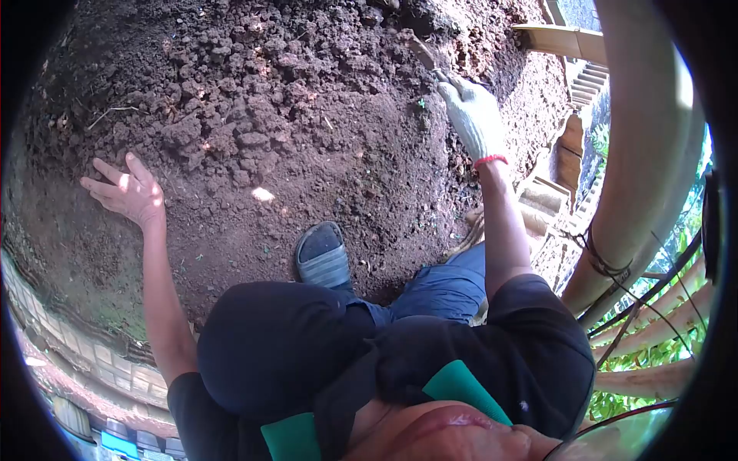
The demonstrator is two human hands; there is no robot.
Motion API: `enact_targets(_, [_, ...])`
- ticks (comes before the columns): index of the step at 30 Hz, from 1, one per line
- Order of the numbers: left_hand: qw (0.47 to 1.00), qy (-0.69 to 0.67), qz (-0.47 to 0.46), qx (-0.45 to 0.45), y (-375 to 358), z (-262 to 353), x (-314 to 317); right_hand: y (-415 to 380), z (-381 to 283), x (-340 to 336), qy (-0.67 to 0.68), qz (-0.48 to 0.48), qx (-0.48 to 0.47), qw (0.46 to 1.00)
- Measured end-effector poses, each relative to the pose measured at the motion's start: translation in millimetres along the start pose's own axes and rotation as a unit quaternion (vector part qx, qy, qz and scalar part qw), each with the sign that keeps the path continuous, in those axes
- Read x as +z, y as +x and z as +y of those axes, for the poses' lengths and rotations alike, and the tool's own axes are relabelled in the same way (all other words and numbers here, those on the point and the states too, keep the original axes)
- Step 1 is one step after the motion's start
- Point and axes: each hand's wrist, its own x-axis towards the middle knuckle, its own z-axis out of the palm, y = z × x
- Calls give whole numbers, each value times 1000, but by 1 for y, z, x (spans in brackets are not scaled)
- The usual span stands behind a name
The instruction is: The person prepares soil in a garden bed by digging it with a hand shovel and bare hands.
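Observation:
Dark brown clumpy soil [269, 115] fills the bed in front of me. My left hand [127, 192] is bare and rests flat on the soil at the left, fingers spread, holding nothing. My right hand [473, 115] wears a white glove with a red cuff and grips the handle of a small digging tool [423, 55] whose far end pokes into the soil at the upper right. My foot in a grey slipper [323, 253] stands on the soil between my arms.
A thick bamboo post [646, 154] rises at the right with tied poles and green leaves behind it. Wooden planks [561, 38] edge the bed at the upper right. A low brick border [84, 353] runs along the lower left.

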Motion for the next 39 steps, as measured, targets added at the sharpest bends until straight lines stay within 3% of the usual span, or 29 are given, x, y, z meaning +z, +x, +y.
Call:
enact_targets(2, [1000,-2,-9,-7,2,6,-6,24,-19,18,17,-50,47,997])
enact_targets(5, [1000,14,15,16,1,4,-2,137,23,128,-90,167,-136,972])
enact_targets(6, [1000,3,1,19,3,5,-6,111,-12,100,-18,117,-57,991])
enact_targets(7, [1000,-14,-12,3,2,11,-12,115,-5,110,22,151,-70,986])
enact_targets(9, [1000,-17,-18,-6,2,10,-10,106,-19,102,90,86,-52,991])
enact_targets(14, [1000,3,-9,-7,5,8,-4,3,-61,102,106,55,-50,992])
enact_targets(15, [1000,4,-8,-2,4,7,-4,-11,-54,104,124,53,-130,982])
enact_targets(17, [1000,0,-10,-3,5,5,-2,-40,-56,76,-9,17,-249,968])
enact_targets(20, [1000,-3,-13,2,4,3,-2,-68,-34,50,47,41,-131,989])
enact_targets(22, [1000,-14,3,10,3,1,1,-81,-16,18,147,36,39,988])
enact_targets(23, [1000,-18,9,15,3,-1,2,-81,0,8,117,45,80,989])
enact_targets(26, [999,-1,33,33,2,-3,5,-57,48,15,63,44,72,994])
enact_targets(29, [998,11,42,46,0,-5,6,3,27,41,133,35,90,986])
enact_targets(31, [998,14,45,41,8,-2,7,92,73,101,8,171,-87,981])
enact_targets(32, [998,10,45,34,10,0,8,101,66,93,23,140,-52,989])
enact_targets(34, [999,9,35,37,3,-4,6,86,50,69,33,67,-5,997])
enact_targets(38, [1000,5,17,18,4,-1,5,38,21,64,-19,86,-42,995])
enact_targets(39, [1000,5,16,15,4,-2,5,24,19,58,-9,50,-38,998])
